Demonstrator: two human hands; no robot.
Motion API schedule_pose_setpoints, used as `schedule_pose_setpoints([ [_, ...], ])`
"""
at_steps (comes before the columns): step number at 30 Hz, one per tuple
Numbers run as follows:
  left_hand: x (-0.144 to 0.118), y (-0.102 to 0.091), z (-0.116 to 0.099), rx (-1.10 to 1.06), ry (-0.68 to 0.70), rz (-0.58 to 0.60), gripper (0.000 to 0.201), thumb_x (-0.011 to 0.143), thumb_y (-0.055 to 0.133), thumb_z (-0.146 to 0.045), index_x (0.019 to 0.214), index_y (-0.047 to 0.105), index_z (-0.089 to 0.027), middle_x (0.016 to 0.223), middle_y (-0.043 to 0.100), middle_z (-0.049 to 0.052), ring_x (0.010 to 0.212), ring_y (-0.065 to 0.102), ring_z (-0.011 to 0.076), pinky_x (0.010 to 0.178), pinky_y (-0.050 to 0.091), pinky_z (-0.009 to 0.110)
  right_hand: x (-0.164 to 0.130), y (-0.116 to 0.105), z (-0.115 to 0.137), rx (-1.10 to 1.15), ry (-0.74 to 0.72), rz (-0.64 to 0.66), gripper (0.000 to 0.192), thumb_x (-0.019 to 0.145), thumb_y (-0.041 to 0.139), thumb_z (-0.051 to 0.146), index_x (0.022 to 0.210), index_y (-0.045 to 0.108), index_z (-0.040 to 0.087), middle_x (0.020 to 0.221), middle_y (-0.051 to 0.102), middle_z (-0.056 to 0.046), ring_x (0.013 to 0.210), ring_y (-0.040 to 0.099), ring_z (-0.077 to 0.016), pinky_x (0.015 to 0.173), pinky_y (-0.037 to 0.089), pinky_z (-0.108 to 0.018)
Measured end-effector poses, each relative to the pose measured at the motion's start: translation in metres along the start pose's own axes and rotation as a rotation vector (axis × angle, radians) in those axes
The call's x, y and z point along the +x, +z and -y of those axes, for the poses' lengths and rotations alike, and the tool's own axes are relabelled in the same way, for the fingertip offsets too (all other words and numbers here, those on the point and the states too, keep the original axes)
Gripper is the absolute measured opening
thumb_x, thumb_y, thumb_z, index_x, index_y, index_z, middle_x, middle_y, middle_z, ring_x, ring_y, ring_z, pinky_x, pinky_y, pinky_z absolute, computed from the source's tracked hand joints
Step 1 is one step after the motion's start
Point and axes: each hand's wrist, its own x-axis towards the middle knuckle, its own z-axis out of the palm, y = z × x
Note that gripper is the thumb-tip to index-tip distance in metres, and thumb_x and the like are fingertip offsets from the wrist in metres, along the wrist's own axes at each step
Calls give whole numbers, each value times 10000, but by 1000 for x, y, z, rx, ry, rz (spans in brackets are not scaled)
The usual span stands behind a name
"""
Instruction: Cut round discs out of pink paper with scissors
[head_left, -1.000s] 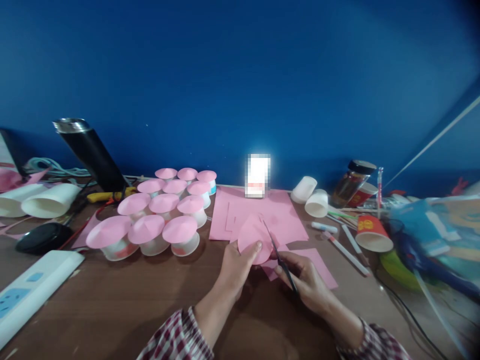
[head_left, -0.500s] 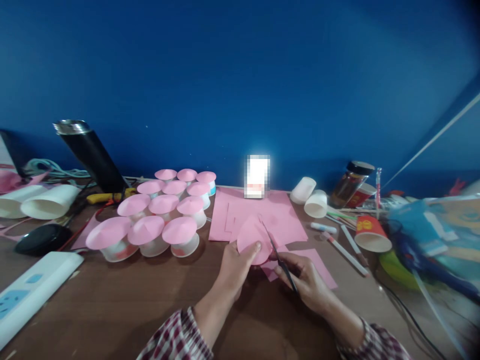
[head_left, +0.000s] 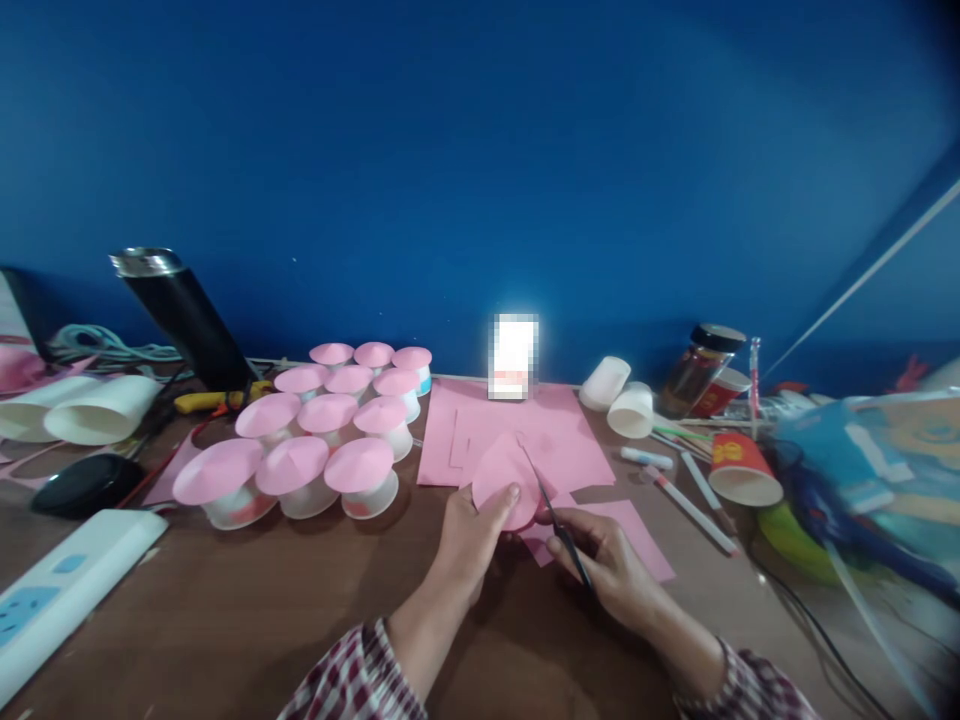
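Observation:
Between thumb and fingers, my left hand [head_left: 474, 535] grips a round piece of pink paper [head_left: 499, 478]. My right hand [head_left: 604, 555] is closed on a pair of scissors [head_left: 564, 537], their blades lying along the right side of the pink round. Most of the scissors' handles are hidden in my fingers. Under and behind the hands lie sheets of pink paper [head_left: 585, 455], with a loose pink piece [head_left: 637, 535] by my right hand. To the left stand several paper cups [head_left: 375, 497], each topped with a shallow pink paper cone [head_left: 358, 465].
A white power strip [head_left: 97, 560], a black mouse-like object [head_left: 88, 485] and a leaning black flask [head_left: 187, 320] are at the left. White cups [head_left: 631, 412], markers [head_left: 694, 510], a jar [head_left: 701, 370] and a red cup [head_left: 744, 468] lie right. A bright blurred-out screen [head_left: 514, 355] stands behind.
Very little differs. Both hands, the pink round and the scissors keep nearly the same pose, and the whole view has shifted slightly.

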Motion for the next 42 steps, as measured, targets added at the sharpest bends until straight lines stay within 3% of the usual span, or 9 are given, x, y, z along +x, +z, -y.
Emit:
schedule_pose_setpoints([
  [4, -3, 4, -6, 35, -1, -32, 340, 710, 677, -358, 873, 693, -60, 792, 710, 142, 679, 637, 214, 619, 487, 296, 1, 0, 0, 12, -1, 17, 355, 791, 626, 445, 883, 648, 102, 581, 499, 19, 498, 412, -88, 444, 328, -194],
  [9, -1, 5, -7, 60, 15, -95, 287, 675, 705, -330, 837, 693, -93, 763, 715, 107, 675, 644, 206, 621, 485, 282, 1, 0, -1, 47, 37, 22, 413, 792, 626, 455, 999, 620, 98, 603, 510, 20, 505, 424, -92, 439, 329, -191],
  [15, 0, 1, -3, 70, 34, -49, 294, 692, 696, -345, 873, 691, -112, 853, 721, 115, 756, 659, 223, 669, 494, 290, 0, 0, 1, 66, 35, 39, 369, 794, 635, 428, 961, 616, 99, 601, 495, 28, 512, 408, -87, 446, 310, -187],
  [19, -1, 2, -3, 72, 22, -83, 264, 690, 699, -327, 829, 693, -102, 777, 716, 101, 675, 645, 198, 599, 483, 266, 0, -1, 0, 48, 26, 37, 373, 806, 627, 410, 998, 610, 91, 596, 487, 30, 504, 389, -83, 443, 303, -189],
  [24, 0, 3, -2, 63, 11, -45, 274, 703, 688, -327, 840, 693, -90, 746, 707, 95, 613, 616, 171, 535, 459, 245, 0, -2, -1, 33, 10, 43, 370, 818, 614, 403, 997, 618, 79, 606, 503, 13, 505, 396, -85, 444, 316, -194],
  [42, 1, 2, -2, 38, 27, -44, 305, 698, 694, -324, 887, 700, -85, 859, 719, 136, 741, 653, 219, 658, 495, 291, 0, -3, -4, 17, 14, 29, 372, 817, 617, 386, 1031, 628, 82, 596, 467, 24, 512, 381, -88, 442, 312, -192],
])
